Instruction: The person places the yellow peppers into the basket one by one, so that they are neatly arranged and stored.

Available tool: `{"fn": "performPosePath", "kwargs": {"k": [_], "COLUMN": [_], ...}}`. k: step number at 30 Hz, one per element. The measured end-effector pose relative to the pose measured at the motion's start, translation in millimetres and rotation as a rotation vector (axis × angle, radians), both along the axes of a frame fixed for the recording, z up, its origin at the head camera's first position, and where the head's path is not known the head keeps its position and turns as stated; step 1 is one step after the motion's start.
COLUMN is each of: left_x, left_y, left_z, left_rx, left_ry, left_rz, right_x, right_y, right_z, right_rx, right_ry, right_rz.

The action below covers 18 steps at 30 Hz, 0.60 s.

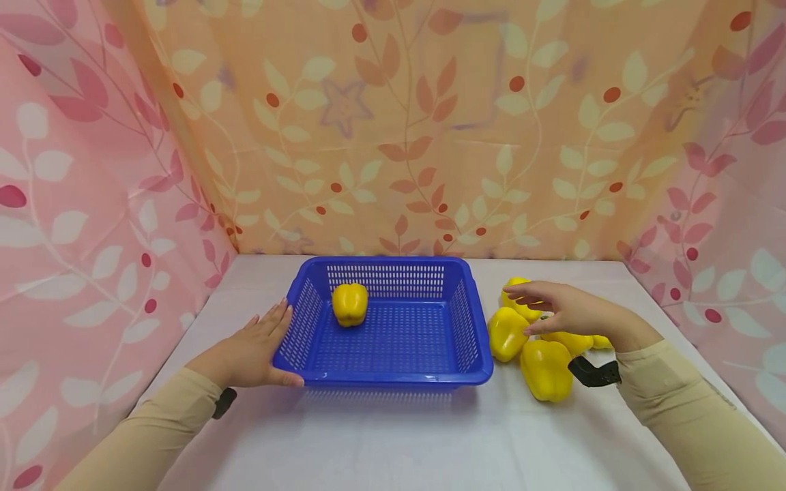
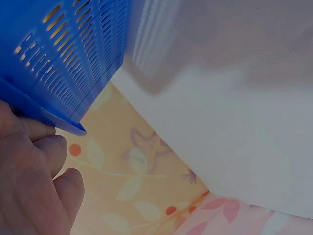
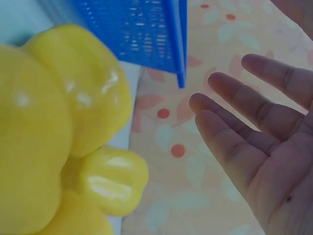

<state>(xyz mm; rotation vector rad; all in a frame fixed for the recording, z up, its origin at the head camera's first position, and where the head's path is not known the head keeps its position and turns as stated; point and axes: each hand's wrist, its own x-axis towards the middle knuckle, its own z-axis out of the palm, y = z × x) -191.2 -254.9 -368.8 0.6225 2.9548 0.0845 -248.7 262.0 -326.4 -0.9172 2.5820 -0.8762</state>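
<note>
A blue plastic basket [image 1: 393, 378] with slotted walls stands on the table, with one yellow bell pepper [image 1: 350, 305] at its left back inside. My left hand [image 1: 253, 351] rests against the basket's left rim, fingers extended, thumb at the front corner; the left wrist view shows its fingers [image 2: 51, 149] by the rim. To the right of the basket, my right hand [image 1: 568, 310] hovers over several yellow bell peppers [image 1: 546, 370], holding nothing. In the right wrist view its fingers [image 3: 234, 132] are spread, apart from the peppers [image 3: 83, 88]. The hand partly hides the peppers behind it.
A white cloth [image 1: 393, 443] covers the table. Orange patterned fabric [image 1: 417, 136] hangs behind it, with pink patterned fabric [image 1: 80, 204] along the left side and more on the right. Dark straps [image 1: 594, 373] show at both wrists.
</note>
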Motion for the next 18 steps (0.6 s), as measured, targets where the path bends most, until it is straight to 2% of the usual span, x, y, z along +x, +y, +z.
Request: {"fn": "performPosePath", "kwargs": {"k": [6, 12, 18], "left_x": [-0.5, 0.7, 2.2], "left_y": [0.3, 0.1, 2.0], "left_z": [0.9, 1.3, 4.2], "left_rx": [-0.004, 0.001, 0.009], "left_ry": [-0.019, -0.003, -0.012], "left_rz": [0.011, -0.003, -0.002], "right_x": [8.7, 13.3, 19.0], "right_y": [12.0, 21.6, 30.7], "right_z": [-8.0, -16.2, -25.9], "right_rx": [-0.011, -0.043, -0.024], "right_ry": [-0.014, -0.040, -0.119], "right_rz": [-0.018, -0.017, -0.103]}}
